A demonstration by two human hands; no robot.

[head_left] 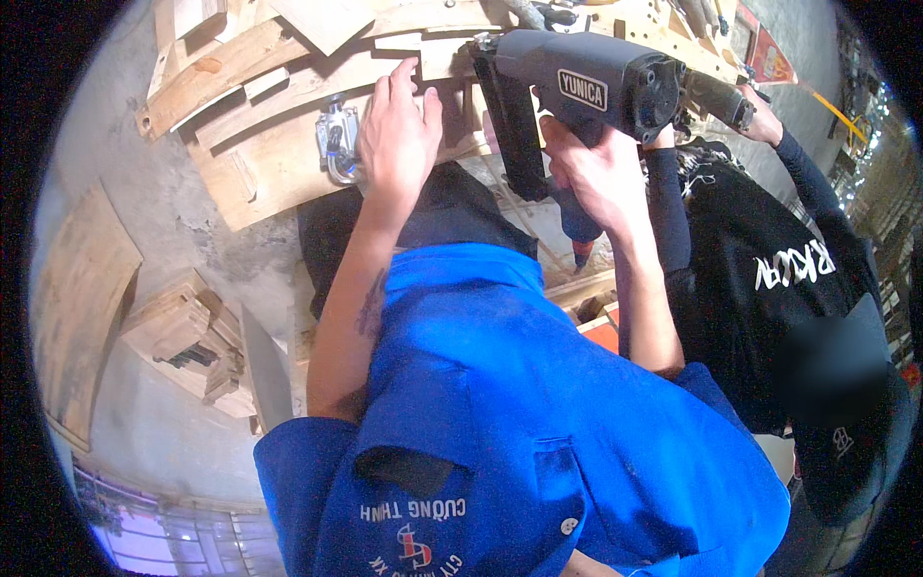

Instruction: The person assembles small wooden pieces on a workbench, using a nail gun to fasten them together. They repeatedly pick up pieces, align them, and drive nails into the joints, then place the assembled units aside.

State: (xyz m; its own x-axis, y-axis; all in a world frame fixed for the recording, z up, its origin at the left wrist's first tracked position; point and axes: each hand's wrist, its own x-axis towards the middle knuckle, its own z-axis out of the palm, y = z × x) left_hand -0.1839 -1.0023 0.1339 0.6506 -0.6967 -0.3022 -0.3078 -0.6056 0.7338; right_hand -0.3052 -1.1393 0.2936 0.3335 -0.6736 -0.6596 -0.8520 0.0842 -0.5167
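Boards point(223, 178) lie together, top centre — left hand point(398, 135) spread over them, right hand point(606, 178) gripping a nail gun point(577, 58); how much is fastened is unclear.

A grey concrete floor point(159, 207), mottled and darkly stained, spreads along the left, bent by the lens. A broad plywood panel point(85, 308) stands out near that rim, with a stack of cut timber point(183, 322) beside it. In the lower left corner, bright paned windows point(144, 548) glow white and violet. At upper right, a red triangular panel point(771, 60) and a yellow strip point(836, 112) show against a grey surface, floor or wall unclear. Small white glints point(865, 144) scatter down the dim, cluttered right edge.
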